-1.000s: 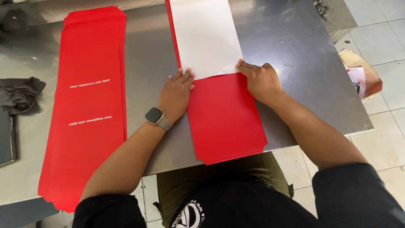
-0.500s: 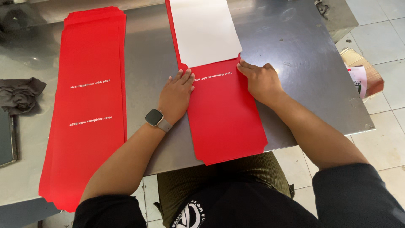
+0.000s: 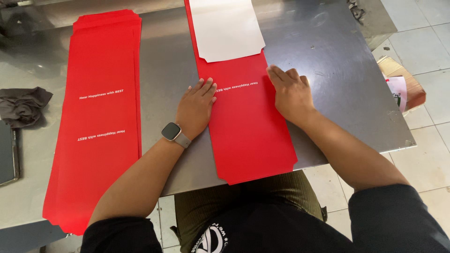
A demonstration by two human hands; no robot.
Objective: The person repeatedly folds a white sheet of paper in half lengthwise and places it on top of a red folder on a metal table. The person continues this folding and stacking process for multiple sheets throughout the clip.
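Note:
A long red card sheet point(image 3: 246, 126) with small white lettering lies flat on the steel table point(image 3: 328, 56) in front of me. Its far part is folded over and shows a white underside point(image 3: 227, 28). My left hand point(image 3: 196, 107), with a grey smartwatch on the wrist, rests flat on the sheet's left edge. My right hand point(image 3: 290, 93) lies flat on its right edge, fingers together. Neither hand grips anything. The sheet's near end hangs a little over the table's front edge.
A stack of the same red sheets point(image 3: 101, 117) lies on the left of the table. A dark cloth point(image 3: 23, 105) and a dark flat device point(image 3: 8, 152) sit at the far left. A cardboard box point(image 3: 403, 84) stands on the tiled floor to the right.
The white folded part has moved away from me, uncovering more of the red sheet and its lettering. Both hands now lie flatter on the sheet.

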